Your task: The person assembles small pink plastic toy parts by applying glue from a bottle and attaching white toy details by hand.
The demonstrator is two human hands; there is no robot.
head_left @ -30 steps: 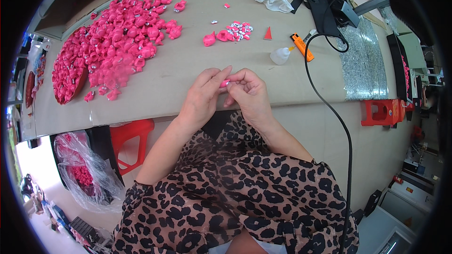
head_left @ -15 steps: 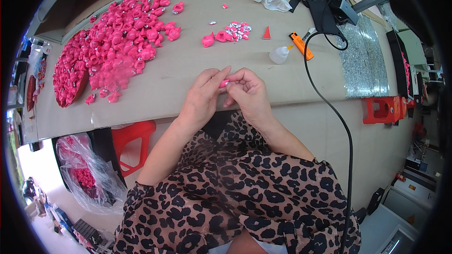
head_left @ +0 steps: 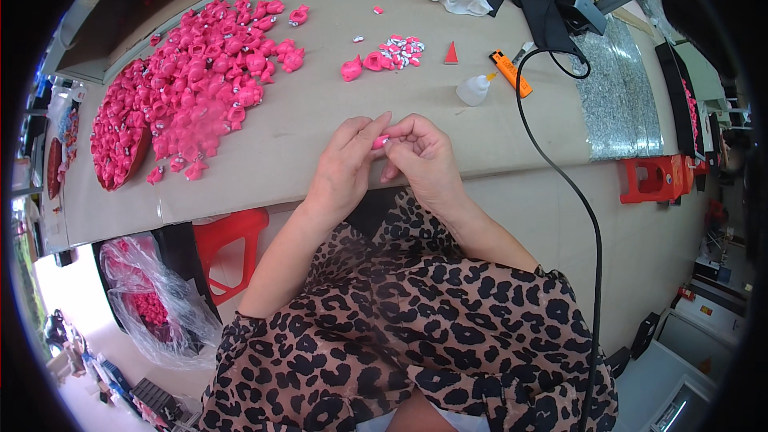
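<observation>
Between my two hands, just above the table's front edge, is a small pink plastic piece (head_left: 380, 142) with a whitish spot at its right end. My left hand (head_left: 348, 158) grips it with the fingers bent around it. At that right end, my right hand (head_left: 422, 154) pinches with thumb and forefinger; whatever tiny part lies between those fingertips is hidden. Beyond my hands lies a little heap of small pink-and-white pieces (head_left: 402, 52), with a rounded pink plastic figure part (head_left: 352, 69) to its left. A white squeeze bottle (head_left: 474, 90) with a yellow tip stands to the right.
A big pile of pink figure parts (head_left: 216, 64) covers the table's left. At right are an orange box cutter (head_left: 512, 74), a red triangle (head_left: 451, 53) and a black cable (head_left: 572, 192). Red stools (head_left: 232, 248) and a plastic-lined box (head_left: 152, 304) stand below the table.
Both hands keep the same hold on the pink piece. The whole view has shifted and turned slightly; nothing on the table has visibly been moved.
</observation>
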